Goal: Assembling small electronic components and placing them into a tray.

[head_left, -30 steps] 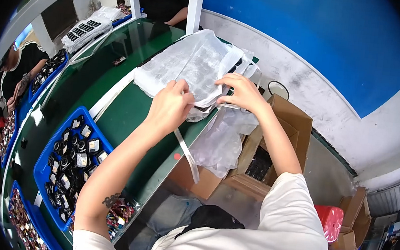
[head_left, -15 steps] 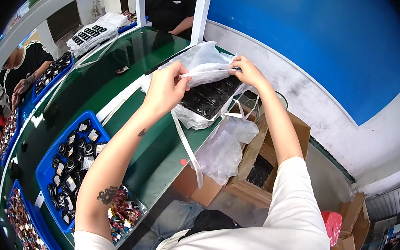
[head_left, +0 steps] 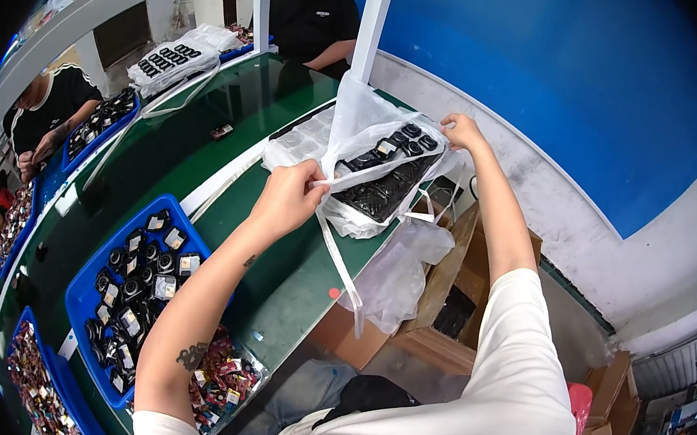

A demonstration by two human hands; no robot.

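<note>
A thin white plastic bag (head_left: 357, 113) is spread open at the far end of the green table. Inside it lies a black tray (head_left: 385, 189) with pockets. Several small black round-faced parts (head_left: 413, 142) sit in the tray's far pockets; its near pockets show only black. My left hand (head_left: 287, 199) pinches the bag's edge at the tray's near left corner. At the far right, my right hand (head_left: 464, 133) has its fingers closed on the bag's opposite edge. Between my hands, the stretched rim crosses above the tray.
Left of my left arm stands a blue bin (head_left: 83, 276) of black parts. Wired pieces (head_left: 224, 377) lie below it. A cardboard box (head_left: 437, 343) and hanging white plastic (head_left: 398, 264) are beside the table's right edge. Two co-workers (head_left: 313, 21) (head_left: 53, 109) sit across the table.
My hands have moved apart, the left one nearer and the right one farther right. The bag's mouth is pulled wider, and parts in the tray now show.
</note>
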